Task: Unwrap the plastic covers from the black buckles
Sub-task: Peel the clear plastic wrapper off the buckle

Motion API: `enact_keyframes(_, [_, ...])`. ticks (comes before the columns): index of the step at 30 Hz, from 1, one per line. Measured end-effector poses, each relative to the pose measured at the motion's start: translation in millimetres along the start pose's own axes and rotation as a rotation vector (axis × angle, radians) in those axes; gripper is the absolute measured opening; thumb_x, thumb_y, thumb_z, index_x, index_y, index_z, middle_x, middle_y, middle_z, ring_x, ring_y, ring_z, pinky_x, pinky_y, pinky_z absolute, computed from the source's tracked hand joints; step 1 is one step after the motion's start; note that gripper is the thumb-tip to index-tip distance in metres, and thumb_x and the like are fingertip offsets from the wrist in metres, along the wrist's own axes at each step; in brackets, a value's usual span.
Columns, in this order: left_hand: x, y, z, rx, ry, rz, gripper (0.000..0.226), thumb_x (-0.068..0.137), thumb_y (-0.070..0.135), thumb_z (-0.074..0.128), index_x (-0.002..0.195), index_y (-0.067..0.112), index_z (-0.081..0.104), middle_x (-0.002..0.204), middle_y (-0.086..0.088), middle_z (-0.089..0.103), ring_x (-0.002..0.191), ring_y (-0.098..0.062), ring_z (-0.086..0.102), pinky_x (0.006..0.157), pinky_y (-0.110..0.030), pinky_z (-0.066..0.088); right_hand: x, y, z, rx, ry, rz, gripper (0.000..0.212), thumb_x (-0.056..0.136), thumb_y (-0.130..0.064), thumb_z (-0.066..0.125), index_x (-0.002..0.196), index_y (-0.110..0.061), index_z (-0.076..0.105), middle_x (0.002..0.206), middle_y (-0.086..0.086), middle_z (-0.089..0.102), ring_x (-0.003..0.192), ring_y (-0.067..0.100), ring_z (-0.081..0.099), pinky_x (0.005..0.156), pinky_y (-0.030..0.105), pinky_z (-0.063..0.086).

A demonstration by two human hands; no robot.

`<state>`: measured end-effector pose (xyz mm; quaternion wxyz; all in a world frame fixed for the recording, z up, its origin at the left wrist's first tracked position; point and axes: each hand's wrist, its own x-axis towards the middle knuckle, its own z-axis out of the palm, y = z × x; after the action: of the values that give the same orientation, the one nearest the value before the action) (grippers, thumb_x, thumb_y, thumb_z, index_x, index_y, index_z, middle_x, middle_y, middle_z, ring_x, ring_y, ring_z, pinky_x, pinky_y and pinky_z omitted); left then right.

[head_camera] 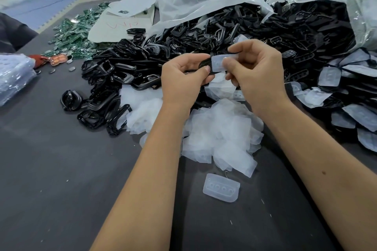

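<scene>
**Hands peel cover off buckle**

Above the heap of discarded translucent covers (220,134), the left hand (183,79) pinches a black plastic buckle (205,65) while the right hand (257,73) pinches its milky translucent plastic cover (218,63), partly off. Grey table (61,179) below.

Left hand (183,75) pinches a black buckle (205,65); right hand (255,71) pinches its plastic cover (219,63); shed covers (220,132) heap on the tabletop (61,169) below the grip

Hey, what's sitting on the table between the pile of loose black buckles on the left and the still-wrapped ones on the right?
In the head view, a heap of removed plastic covers lies between the bare buckles and the wrapped buckles.
</scene>
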<state>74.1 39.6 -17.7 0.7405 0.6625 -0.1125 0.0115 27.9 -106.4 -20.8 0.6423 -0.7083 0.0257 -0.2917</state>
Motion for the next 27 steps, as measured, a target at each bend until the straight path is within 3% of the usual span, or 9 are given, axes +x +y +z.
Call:
enact_keyframes(3, [0.0, -1.2, 2.0, 0.012, -0.016, 0.013, 0.027, 0.087, -0.016, 0.066, 0.097, 0.007, 0.078, 0.081, -0.007, 0.074, 0.074, -0.019, 0.074, 0.072, -0.027, 0.062, 0.6, 0.9, 0.7, -0.065, 0.014, -0.032, 0.006, 0.088, -0.004, 0.077, 0.088, -0.009, 0.073, 0.072, 0.004, 0.074, 0.056, 0.017, 0.068, 0.053, 0.024, 0.051])
enact_keyframes(8, [-1.2, -0.8, 2.3, -0.014, -0.066, 0.01, 0.037, 0.082, -0.014, 0.057, 0.102, 0.007, 0.08, 0.102, -0.027, 0.073, 0.086, -0.024, 0.073, 0.081, -0.036, 0.063, -1.5, -1.4, 1.8, -0.067, 0.011, -0.016, 0.007, 0.089, -0.009, 0.08, 0.084, -0.008, 0.075, 0.068, 0.007, 0.074, 0.052, 0.022, 0.069, 0.048, 0.027, 0.053])
enact_keyframes(13, [-2.5, -0.8, 2.2, -0.006, -0.102, 0.034, 0.042, 0.077, -0.012, 0.054, 0.104, 0.006, 0.079, 0.098, -0.019, 0.076, 0.093, -0.037, 0.075, 0.087, -0.047, 0.063, -3.0, -3.4, 1.8, -0.094, 0.078, 0.013, 0.019, 0.086, -0.015, 0.085, 0.082, -0.004, 0.07, 0.064, 0.008, 0.073, 0.048, 0.024, 0.069, 0.045, 0.029, 0.054])
enact_keyframes(17, [-4.7, -0.9, 6.2, -0.03, -0.125, 0.049, 0.04, 0.08, -0.015, 0.051, 0.107, -0.001, 0.077, 0.103, -0.021, 0.075, 0.098, -0.033, 0.075, 0.087, -0.046, 0.063, -2.7, -4.5, 1.2, -0.206, 0.148, -0.018, 0.022, 0.086, -0.022, 0.085, 0.079, -0.009, 0.069, 0.063, 0.004, 0.072, 0.047, 0.019, 0.068, 0.045, 0.03, 0.053])
enact_keyframes(21, [-4.5, -1.6, 7.5, -0.051, -0.122, 0.034, 0.039, 0.083, -0.017, 0.049, 0.106, -0.002, 0.077, 0.103, -0.022, 0.074, 0.1, -0.035, 0.074, 0.084, -0.042, 0.063, -1.1, -6.4, 0.1, -0.356, 0.18, -0.077, 0.022, 0.084, -0.03, 0.086, 0.077, -0.014, 0.073, 0.066, -0.003, 0.072, 0.058, 0.013, 0.069, 0.062, 0.034, 0.06])
enact_keyframes(27, [-4.3, 0.1, 7.4, -0.129, -0.117, -0.037, 0.035, 0.09, -0.014, 0.048, 0.102, -0.001, 0.078, 0.09, -0.008, 0.076, 0.089, -0.021, 0.076, 0.079, -0.036, 0.063, -1.3, -7.4, -1.4, -0.37, 0.182, -0.114, 0.021, 0.084, -0.03, 0.086, 0.076, -0.015, 0.074, 0.064, -0.006, 0.07, 0.056, 0.011, 0.066, 0.061, 0.03, 0.058])
